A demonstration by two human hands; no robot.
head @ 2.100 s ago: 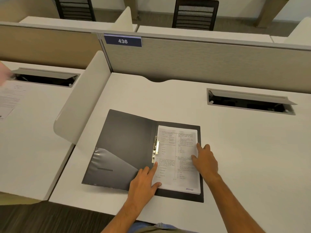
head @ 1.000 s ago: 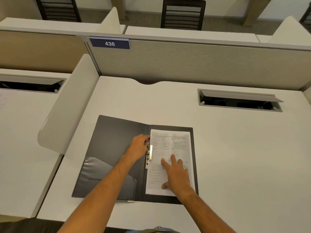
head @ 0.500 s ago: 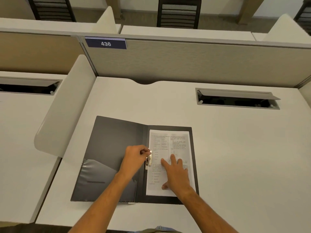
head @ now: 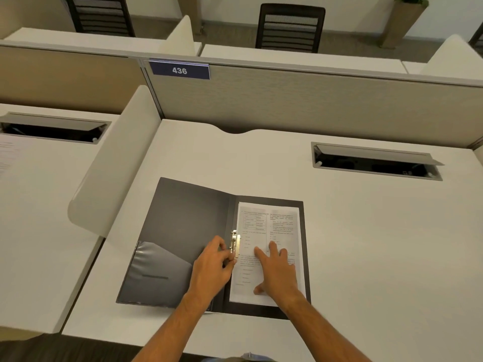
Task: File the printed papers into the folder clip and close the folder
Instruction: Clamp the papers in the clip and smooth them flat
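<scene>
I see warm, even, soft light, a small glare on the metal clip point(head: 235, 243), and edges bent by the wide lens.

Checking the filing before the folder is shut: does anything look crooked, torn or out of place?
Nothing stands out. The papers lie square inside the open folder, undamaged.

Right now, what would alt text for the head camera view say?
A person's left hand works the metal clip at the spine of an open dark folder while the right hand presses flat on the printed papers inside. The folder lies on a white desk below a partition numbered 436.
</scene>
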